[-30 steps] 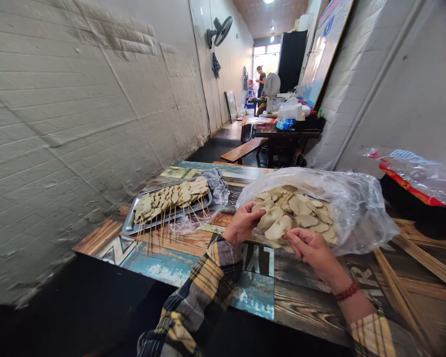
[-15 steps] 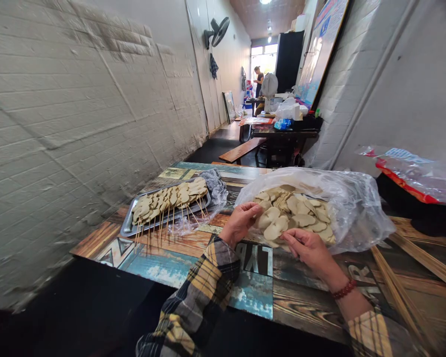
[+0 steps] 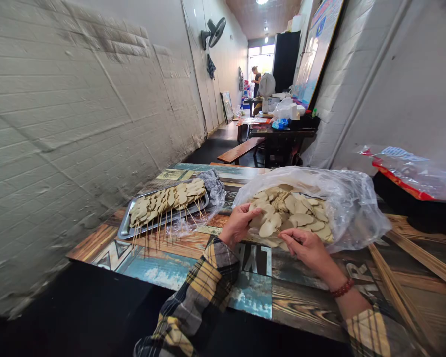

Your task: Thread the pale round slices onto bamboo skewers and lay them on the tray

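Between its thumb and fingers, my left hand grips a flat, pale beige slice at the near left of a heap. My right hand pinches a thin wooden skewer, its tip end meeting another slice in front of my left hand. The heap of loose slices lies in an open clear plastic bag. On the left, a metal tray bears rows of skewered slices, sticks pointing towards me.
Bundles of bare skewers lie at the table's right. Crumpled plastic rests by the tray's far end. A black container with red-edged packaging stands far right. Behind are a bench, a cluttered table and a distant person.
Both hands stay close together over the near edge of the heap, with only small finger movements. The slice between them has shifted slightly, and the skewer at my right fingertips shows more clearly. The view has drifted a little.
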The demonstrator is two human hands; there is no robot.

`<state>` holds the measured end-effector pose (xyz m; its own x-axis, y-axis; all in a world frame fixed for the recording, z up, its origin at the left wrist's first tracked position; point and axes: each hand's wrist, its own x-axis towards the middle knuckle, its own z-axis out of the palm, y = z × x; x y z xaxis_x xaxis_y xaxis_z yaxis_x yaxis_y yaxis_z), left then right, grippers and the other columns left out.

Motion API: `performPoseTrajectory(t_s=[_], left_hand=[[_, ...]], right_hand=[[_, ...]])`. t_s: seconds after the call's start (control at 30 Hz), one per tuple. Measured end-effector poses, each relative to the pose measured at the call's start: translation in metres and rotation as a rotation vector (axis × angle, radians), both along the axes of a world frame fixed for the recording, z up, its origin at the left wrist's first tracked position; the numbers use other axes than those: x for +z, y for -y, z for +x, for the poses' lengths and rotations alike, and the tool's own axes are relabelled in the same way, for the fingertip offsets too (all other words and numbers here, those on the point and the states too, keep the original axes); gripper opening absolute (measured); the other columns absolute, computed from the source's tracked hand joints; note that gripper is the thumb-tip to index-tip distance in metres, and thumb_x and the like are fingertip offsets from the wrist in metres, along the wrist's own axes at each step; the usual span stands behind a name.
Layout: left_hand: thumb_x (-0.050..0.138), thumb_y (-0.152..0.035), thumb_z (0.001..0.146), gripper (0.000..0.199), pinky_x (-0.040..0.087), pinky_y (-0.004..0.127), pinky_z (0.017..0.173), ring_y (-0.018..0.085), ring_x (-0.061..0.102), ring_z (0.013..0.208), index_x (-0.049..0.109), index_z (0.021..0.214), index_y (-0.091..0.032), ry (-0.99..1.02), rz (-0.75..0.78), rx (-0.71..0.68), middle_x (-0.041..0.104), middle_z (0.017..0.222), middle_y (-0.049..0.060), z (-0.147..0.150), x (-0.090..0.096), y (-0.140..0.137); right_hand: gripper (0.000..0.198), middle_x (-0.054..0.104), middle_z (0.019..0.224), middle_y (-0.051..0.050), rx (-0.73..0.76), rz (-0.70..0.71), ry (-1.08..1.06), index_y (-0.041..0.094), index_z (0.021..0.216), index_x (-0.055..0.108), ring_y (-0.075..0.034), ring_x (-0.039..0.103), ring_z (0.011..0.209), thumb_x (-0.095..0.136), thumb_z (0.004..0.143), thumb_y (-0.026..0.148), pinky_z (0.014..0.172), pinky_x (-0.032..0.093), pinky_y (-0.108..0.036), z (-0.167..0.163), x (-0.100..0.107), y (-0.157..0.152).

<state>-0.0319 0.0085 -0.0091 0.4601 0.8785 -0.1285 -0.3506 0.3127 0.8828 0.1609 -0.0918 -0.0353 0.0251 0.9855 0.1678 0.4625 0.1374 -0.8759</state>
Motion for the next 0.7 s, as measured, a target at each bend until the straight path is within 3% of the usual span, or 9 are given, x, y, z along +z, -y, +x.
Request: performPoseTrajectory(t_s=[0.43, 0.7], left_hand=[[0.098, -0.048, 0.047, 0.049, 0.044, 0.023, 0.06, 0.01, 0.058, 0.059, 0.071, 0.071, -0.015, -0.045, 0.032, -0.006, 0.069, 0.068, 0.001, 0.0025, -0.0009, 0.0038], [0.098, -0.047, 0.047, 0.05, 0.043, 0.022, 0.058, 0.009, 0.056, 0.057, 0.069, 0.07, -0.013, -0.048, 0.025, -0.018, 0.067, 0.068, 0.0, 0.003, -0.0011, 0.0037]], right_hand=[[0.04, 0.059, 0.05, 0.0, -0.001, 0.055, 0.054, 0.022, 0.074, 0.073, -0.018, 0.053, 0.049, 0.055, 0.096, 0.05, 0.053, 0.04, -0.032, 0.0008, -0.007, 0.0007], [0.041, 0.058, 0.05, 0.0, -0.007, 0.031, 0.01, 0.019, 0.076, 0.073, -0.016, 0.051, 0.049, 0.056, 0.094, 0.052, 0.052, 0.037, -0.029, -0.0032, -0.0004, 0.002]])
